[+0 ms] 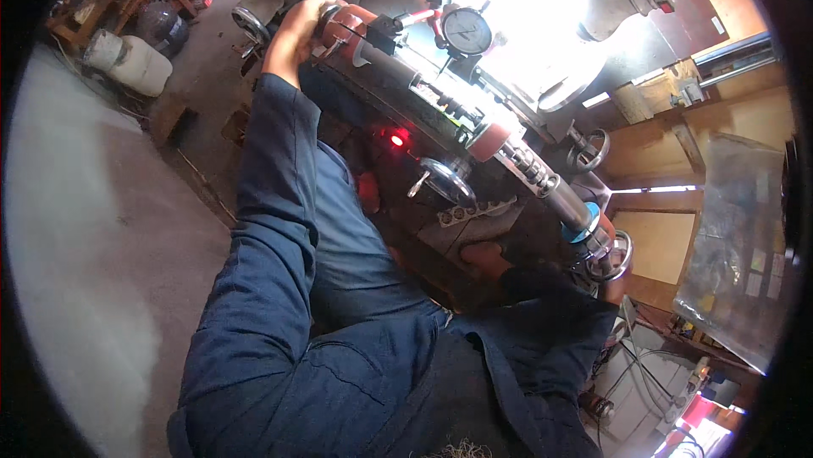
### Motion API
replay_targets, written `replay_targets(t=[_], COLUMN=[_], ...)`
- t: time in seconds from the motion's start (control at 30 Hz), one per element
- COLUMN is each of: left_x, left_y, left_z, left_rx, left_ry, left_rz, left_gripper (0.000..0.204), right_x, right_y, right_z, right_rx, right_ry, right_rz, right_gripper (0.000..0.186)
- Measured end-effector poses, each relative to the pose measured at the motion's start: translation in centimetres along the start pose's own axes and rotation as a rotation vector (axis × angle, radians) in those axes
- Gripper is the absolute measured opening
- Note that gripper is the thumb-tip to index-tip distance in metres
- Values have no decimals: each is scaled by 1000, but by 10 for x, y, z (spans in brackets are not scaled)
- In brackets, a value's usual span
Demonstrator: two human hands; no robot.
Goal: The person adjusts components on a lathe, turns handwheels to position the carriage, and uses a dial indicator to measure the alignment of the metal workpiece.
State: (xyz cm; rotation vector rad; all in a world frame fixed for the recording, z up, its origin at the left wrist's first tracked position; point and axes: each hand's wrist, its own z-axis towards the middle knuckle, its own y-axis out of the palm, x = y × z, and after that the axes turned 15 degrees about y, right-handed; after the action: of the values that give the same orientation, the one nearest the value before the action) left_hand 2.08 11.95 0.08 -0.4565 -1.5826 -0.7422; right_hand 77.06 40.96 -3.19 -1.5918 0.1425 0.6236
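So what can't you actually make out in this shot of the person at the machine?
- Head view: the right hand is half hidden under the machine's dark body; its grip cannot be told.
- The left hand covers the shaft's red end, hiding their contact.
- Glare from the lamp washes out the machine top.
- The dial gauge face is too small to read.

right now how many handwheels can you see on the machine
3: one handwheel on the machine's front beside the red light, one further back toward the wooden wall, one at the shaft's near end. Others may be hidden behind the arms.
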Motion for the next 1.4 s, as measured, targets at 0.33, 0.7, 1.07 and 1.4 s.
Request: replay_targets(t=[0.33, 0.7, 1.07, 1.4], left_x=[-3, 20, -21, -10], left_y=[-28, 8, -11, 4], left_z=[62, 25, 50, 7], left_rx=[-281, -271, -272, -196], left_ry=[162, -55, 98, 676], left_rz=[860, 803, 502, 439], left_gripper=[39, 32, 39, 34], right_x=[13, -74, -25, -334], right_y=[-61, -32, -44, -9], right_z=[-40, -3, -38, -55], right_rx=[-409, -189, -44, 166], right_ry=[224, 443, 240, -267], right_rz=[216, 675, -363, 363], right_gripper=[37, 28, 32, 34])
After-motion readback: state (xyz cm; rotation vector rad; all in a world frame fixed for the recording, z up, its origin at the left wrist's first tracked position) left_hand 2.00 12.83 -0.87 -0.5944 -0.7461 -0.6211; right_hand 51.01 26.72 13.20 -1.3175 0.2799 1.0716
